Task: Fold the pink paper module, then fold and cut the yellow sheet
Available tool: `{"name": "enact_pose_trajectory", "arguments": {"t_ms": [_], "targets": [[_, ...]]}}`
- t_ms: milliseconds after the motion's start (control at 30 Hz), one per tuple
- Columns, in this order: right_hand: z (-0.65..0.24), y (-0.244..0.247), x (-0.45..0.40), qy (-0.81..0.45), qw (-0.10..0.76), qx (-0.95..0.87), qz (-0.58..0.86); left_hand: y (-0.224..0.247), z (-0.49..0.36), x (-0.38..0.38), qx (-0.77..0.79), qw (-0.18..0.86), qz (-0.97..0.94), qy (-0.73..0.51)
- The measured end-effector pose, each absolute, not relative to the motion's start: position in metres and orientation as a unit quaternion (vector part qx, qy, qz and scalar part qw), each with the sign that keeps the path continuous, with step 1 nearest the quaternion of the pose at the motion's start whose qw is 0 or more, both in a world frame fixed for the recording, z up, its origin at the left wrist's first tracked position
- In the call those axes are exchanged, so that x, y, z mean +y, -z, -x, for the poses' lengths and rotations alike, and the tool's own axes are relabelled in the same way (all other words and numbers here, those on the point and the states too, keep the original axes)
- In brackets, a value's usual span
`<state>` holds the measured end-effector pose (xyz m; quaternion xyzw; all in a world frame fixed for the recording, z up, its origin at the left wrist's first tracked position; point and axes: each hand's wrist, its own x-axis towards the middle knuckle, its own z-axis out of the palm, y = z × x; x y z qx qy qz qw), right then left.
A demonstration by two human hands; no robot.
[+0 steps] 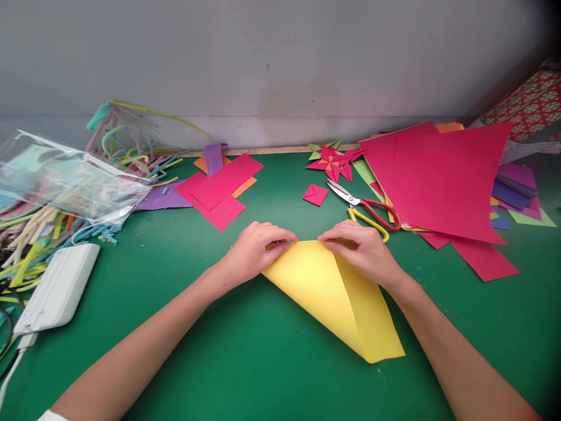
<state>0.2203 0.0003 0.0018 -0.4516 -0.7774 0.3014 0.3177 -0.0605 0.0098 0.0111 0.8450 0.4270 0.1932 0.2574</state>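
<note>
A yellow sheet of paper (315, 280) lies partly folded over on the green table, its lower right end pointing toward me. My left hand (258, 251) pinches its upper left corner between thumb and fingers. At the upper right of the fold, my right hand (362, 248) pinches the top edge in the same way. Just beyond my right hand are scissors (368, 211) with red and yellow handles, blades apart. A small folded red square (315, 195) sits beyond the gap between my hands.
Red sheets (438, 175) are stacked at the right, by a red paper star (332, 164). Red rectangles (228, 182) lie back left. Pipe cleaners (33, 245), a clear plastic bag (79, 181) and a white power bank (59, 286) fill the left side.
</note>
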Motion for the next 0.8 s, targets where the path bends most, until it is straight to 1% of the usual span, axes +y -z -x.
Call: {"name": "enact_pose_trajectory", "arguments": {"t_ms": [300,633,800], "targets": [[-0.2193,-0.0038,-0.0008,-0.291,0.317,-0.777,0.459,-0.0172,0.0594,0.0076,0.440,0.258,-0.838,-0.194],[-0.2150,-0.0008,-0.0008,-0.251,0.283,-0.790,0.483,-0.0123,0.0572,0.0085,0.466,0.261,-0.829,-0.163],[-0.2131,-0.0026,-0.0019,-0.254,0.280,-0.786,0.490,-0.0123,0.0557,0.0079,0.472,0.273,-0.824,-0.153]]}}
